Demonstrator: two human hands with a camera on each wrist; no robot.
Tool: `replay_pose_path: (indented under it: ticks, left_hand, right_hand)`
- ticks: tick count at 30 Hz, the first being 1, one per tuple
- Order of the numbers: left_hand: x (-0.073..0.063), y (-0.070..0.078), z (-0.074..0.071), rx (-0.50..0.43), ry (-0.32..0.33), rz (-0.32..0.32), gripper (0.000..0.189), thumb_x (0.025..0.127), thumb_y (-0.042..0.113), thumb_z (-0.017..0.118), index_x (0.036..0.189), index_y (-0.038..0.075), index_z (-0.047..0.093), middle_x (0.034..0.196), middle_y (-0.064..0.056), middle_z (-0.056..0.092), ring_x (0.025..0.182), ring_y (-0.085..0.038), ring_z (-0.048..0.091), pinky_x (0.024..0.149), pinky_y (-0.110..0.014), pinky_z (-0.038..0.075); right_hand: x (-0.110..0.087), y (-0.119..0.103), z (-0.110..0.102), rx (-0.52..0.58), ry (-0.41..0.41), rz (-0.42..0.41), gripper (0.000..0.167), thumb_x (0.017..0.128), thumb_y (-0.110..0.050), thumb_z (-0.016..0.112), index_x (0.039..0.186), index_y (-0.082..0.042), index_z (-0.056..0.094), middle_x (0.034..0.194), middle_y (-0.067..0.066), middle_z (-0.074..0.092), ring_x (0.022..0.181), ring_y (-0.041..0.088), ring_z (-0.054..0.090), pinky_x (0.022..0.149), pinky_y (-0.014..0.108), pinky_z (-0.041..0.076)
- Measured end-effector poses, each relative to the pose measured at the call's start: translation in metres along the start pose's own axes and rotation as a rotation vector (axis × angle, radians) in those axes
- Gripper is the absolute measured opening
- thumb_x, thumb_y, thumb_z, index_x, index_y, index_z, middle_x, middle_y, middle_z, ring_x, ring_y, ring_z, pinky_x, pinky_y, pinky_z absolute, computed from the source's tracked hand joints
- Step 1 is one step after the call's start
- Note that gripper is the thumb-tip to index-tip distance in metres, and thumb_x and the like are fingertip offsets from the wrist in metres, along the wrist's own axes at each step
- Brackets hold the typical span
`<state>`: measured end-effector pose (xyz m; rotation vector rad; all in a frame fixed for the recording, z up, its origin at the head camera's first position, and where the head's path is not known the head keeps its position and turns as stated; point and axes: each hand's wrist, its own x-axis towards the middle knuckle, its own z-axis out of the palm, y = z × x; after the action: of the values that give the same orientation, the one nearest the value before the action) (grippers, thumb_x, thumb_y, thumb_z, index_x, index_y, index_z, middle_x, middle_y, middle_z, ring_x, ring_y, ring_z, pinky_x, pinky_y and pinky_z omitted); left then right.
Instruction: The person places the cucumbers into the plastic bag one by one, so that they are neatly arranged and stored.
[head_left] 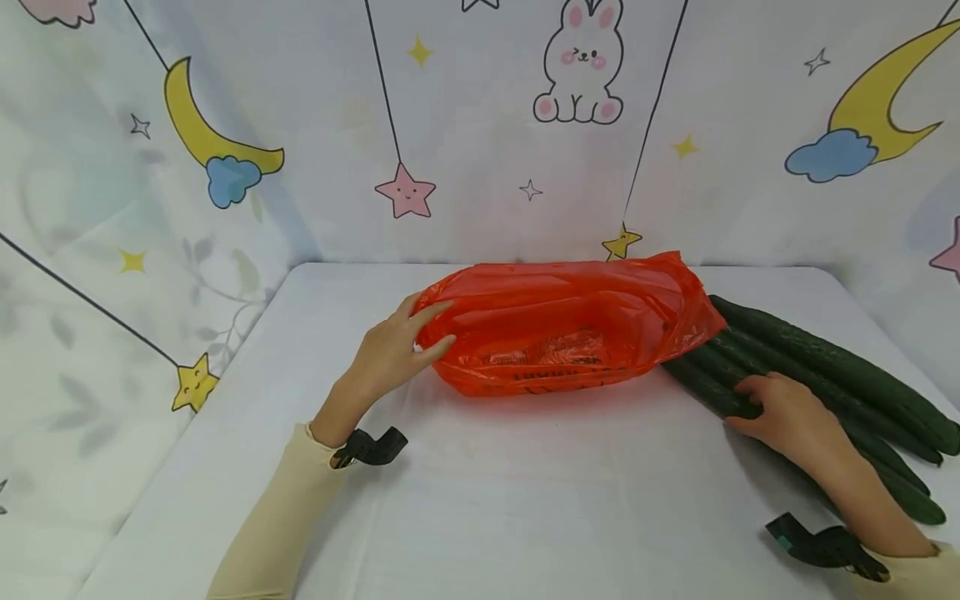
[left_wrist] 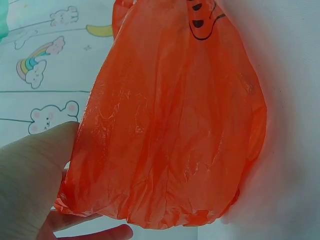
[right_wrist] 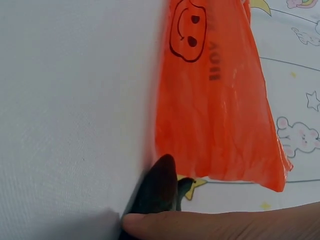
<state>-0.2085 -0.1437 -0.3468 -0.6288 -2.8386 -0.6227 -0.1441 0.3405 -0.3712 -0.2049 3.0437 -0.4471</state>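
Note:
A red plastic bag with black print lies on its side across the table, its mouth toward the cucumbers on the right. My left hand grips the bag's left end; in the left wrist view, fingers show below the gathered plastic. Several long dark green cucumbers lie side by side at the right. My right hand holds the nearest cucumber, its thumb on the near side. In the right wrist view that cucumber's tip points at the bag's edge, and the rest is hidden by the hand.
A white cloth covers the table. Behind it hangs a curtain printed with moons, stars and a rabbit. Each wrist wears a black strap, the left strap and the right strap.

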Motion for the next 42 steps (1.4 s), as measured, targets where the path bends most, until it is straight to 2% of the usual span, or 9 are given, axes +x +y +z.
replay_pose_path:
  ticks: [4, 11, 16, 23, 27, 31, 42]
  left_hand:
    - [0.0, 0.0, -0.001, 0.003, 0.006, 0.0, 0.055, 0.094, 0.039, 0.062, 0.143, 0.017, 0.05, 0.147, -0.017, 0.04, 0.099, -0.033, 0.064, 0.079, -0.046, 0.057]
    - [-0.001, 0.0, 0.0, 0.017, 0.019, 0.015, 0.056, 0.094, 0.038, 0.062, 0.143, 0.016, 0.05, 0.147, -0.018, 0.04, 0.073, -0.025, 0.064, 0.07, -0.04, 0.058]
    - [-0.001, 0.0, 0.0, 0.019, 0.024, 0.02, 0.055, 0.094, 0.037, 0.062, 0.143, 0.016, 0.05, 0.147, -0.018, 0.041, 0.072, -0.024, 0.063, 0.069, -0.04, 0.057]
    - [0.0, 0.0, -0.001, 0.014, 0.018, 0.017, 0.055, 0.094, 0.038, 0.062, 0.143, 0.017, 0.05, 0.147, -0.016, 0.041, 0.068, -0.023, 0.062, 0.068, -0.039, 0.057]
    - [0.0, -0.001, 0.0, 0.017, 0.009, 0.012, 0.055, 0.094, 0.038, 0.062, 0.143, 0.017, 0.049, 0.147, -0.017, 0.04, 0.073, -0.025, 0.064, 0.07, -0.04, 0.058]
    - [0.0, -0.001, 0.0, 0.022, 0.008, 0.013, 0.056, 0.094, 0.038, 0.061, 0.144, 0.016, 0.048, 0.147, -0.017, 0.04, 0.073, -0.025, 0.064, 0.07, -0.04, 0.058]
    - [-0.001, 0.0, 0.0, 0.017, 0.003, 0.018, 0.057, 0.094, 0.039, 0.062, 0.144, 0.015, 0.048, 0.147, -0.018, 0.04, 0.059, -0.018, 0.057, 0.065, -0.037, 0.056]
  right_hand:
    - [0.001, 0.002, -0.004, -0.019, -0.059, 0.072, 0.051, 0.073, -0.022, 0.082, 0.1, 0.017, 0.062, 0.09, 0.028, 0.062, 0.081, 0.041, 0.06, 0.064, 0.056, 0.05]
    - [-0.001, -0.001, -0.006, -0.041, -0.077, 0.086, 0.052, 0.074, -0.024, 0.081, 0.101, 0.016, 0.062, 0.092, 0.03, 0.063, 0.081, 0.042, 0.06, 0.062, 0.056, 0.05]
    - [-0.001, -0.003, -0.006, -0.054, -0.098, 0.088, 0.055, 0.075, -0.026, 0.081, 0.105, 0.016, 0.061, 0.093, 0.031, 0.064, 0.079, 0.041, 0.061, 0.061, 0.055, 0.05]
    - [0.0, 0.002, -0.004, -0.007, -0.126, 0.026, 0.055, 0.076, -0.023, 0.08, 0.106, 0.018, 0.059, 0.094, 0.031, 0.065, 0.085, 0.045, 0.062, 0.068, 0.058, 0.05]
    - [0.001, 0.006, -0.004, 0.022, -0.129, 0.004, 0.054, 0.074, -0.022, 0.082, 0.108, 0.013, 0.058, 0.088, 0.026, 0.064, 0.08, 0.039, 0.061, 0.064, 0.053, 0.051]
    - [0.0, 0.007, -0.004, 0.045, -0.104, -0.026, 0.053, 0.073, -0.021, 0.083, 0.11, 0.005, 0.058, 0.087, 0.022, 0.064, 0.078, 0.035, 0.061, 0.061, 0.048, 0.051]
    - [-0.004, 0.016, -0.011, 0.091, -0.053, -0.044, 0.054, 0.078, -0.025, 0.081, 0.116, 0.0, 0.053, 0.092, 0.024, 0.063, 0.08, 0.035, 0.062, 0.057, 0.037, 0.048]
